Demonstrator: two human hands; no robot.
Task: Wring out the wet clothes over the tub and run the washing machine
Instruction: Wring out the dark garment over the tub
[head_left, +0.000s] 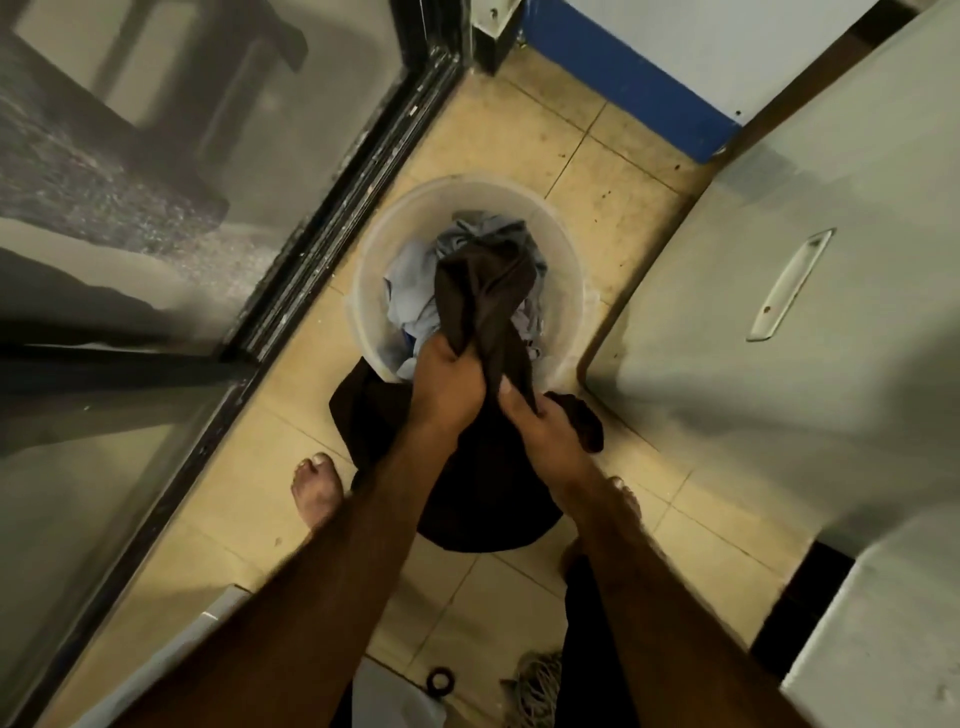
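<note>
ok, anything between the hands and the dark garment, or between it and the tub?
Nothing visible. The left hand and right hand both grip the dark brown wet garment directly, and it hangs over the round translucent white plastic tub, its top end lying on the pale blue clothes inside.

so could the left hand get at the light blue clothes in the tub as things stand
Probably not straight away. The left hand is shut on the dark brown garment, which drapes over much of the light blue clothes in the tub. It would need to let go or shift it first.
</note>
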